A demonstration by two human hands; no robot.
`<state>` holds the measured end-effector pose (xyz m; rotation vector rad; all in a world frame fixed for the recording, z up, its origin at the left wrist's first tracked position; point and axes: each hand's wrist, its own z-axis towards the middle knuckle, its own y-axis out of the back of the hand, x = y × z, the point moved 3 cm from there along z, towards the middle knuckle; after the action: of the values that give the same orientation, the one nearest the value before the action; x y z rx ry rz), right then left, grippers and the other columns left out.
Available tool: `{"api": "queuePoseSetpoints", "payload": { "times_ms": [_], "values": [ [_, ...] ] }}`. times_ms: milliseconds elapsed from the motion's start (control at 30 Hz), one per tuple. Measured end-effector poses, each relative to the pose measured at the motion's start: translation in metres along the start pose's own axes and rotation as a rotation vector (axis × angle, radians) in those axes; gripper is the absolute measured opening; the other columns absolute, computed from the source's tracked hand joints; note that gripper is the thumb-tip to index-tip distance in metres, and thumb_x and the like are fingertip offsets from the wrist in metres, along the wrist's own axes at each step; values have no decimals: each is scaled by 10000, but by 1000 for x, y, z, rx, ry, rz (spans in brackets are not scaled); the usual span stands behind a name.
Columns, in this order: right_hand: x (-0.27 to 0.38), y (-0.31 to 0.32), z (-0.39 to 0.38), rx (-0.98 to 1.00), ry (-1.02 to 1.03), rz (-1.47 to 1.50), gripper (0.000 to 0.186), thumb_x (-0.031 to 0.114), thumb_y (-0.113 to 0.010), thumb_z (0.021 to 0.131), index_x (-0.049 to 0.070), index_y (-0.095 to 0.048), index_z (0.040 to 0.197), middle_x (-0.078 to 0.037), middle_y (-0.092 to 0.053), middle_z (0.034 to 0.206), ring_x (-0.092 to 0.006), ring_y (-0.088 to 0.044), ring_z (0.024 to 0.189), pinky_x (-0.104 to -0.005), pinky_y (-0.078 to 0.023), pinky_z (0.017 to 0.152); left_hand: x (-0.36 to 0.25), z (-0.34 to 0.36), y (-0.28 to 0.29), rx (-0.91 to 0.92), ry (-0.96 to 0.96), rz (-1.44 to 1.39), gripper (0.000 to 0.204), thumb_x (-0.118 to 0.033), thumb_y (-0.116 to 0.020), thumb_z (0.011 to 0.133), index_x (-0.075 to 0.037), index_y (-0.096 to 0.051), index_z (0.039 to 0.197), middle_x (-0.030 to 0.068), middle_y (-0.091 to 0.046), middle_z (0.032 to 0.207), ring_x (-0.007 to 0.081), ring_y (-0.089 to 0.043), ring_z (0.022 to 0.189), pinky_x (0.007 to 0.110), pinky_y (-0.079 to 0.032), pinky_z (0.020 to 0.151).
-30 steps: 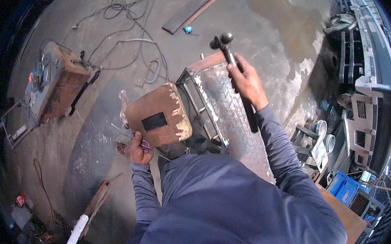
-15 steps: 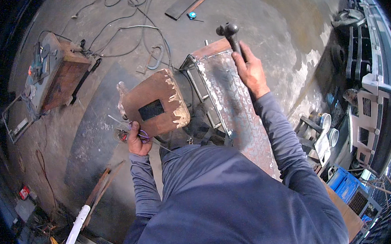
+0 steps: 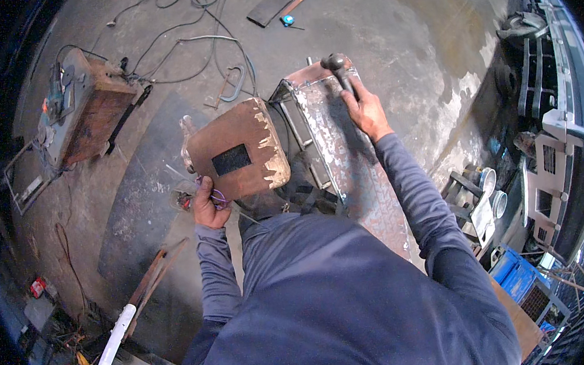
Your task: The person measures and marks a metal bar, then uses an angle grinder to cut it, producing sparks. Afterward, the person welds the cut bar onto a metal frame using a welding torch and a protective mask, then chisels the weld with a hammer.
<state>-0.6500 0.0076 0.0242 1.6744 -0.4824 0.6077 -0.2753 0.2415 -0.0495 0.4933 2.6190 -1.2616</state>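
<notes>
My right hand (image 3: 369, 116) is closed round the handle of a dark ball-peen hammer (image 3: 335, 62). The hammer's head is over the far end of a long, rusty metal box section (image 3: 351, 143) with peeling paint; whether they touch I cannot tell. My left hand (image 3: 209, 206) is closed at the lower left corner of a brown hand-held welding shield (image 3: 247, 138), thumb on its edge. This shield has a dark rectangular window and a flaking pale right edge. By the left fingers show a purple loop (image 3: 220, 199) and a thin rod; their hold is partly hidden.
Cables (image 3: 191, 39) and a C-clamp (image 3: 235, 84) lie on the floor ahead. At the left stands a rusty box-shaped machine (image 3: 97, 105); a white tube (image 3: 113, 354) is at lower left. Cans (image 3: 487, 181) and a blue crate (image 3: 515, 275) are at the right.
My right hand has brought the hammer down and slightly left, toward the metal section's far end. The left hand and welding shield have shifted slightly to the right in the picture.
</notes>
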Motion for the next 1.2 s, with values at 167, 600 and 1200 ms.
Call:
{"api": "queuePoseSetpoints", "payload": {
  "times_ms": [167, 600, 1200],
  "values": [
    [27, 6, -8, -34, -45, 75, 505, 332, -598, 943, 110, -528, 1390, -276, -660, 1150, -434, -634, 1102, -457, -493, 929, -3, -6, -2, 60, 13, -11, 424, -246, -646, 960, -72, -548, 1334, 110, -633, 1303, 286, -630, 1167, 459, -510, 1015],
    [16, 4, -14, 38, -273, 199, 500, 355, -601, 940, 68, -565, 1347, -285, -652, 1155, -443, -636, 1093, -441, -499, 932, -7, -3, 8, 36, -41, 81, 368, -254, -614, 984, -99, -562, 1314, 85, -632, 1302, 276, -612, 1188, 485, -483, 1043],
    [-58, 11, -165, -21, -15, -27, 457, 254, -722, 837, 119, -637, 1265, -159, -673, 1157, -347, -633, 1085, -421, -501, 919, -9, -21, -47, 133, -54, 198, 467, -226, -643, 955, -34, -496, 1354, 124, -597, 1321, 307, -578, 1227, 460, -463, 1068]
  ]
}}
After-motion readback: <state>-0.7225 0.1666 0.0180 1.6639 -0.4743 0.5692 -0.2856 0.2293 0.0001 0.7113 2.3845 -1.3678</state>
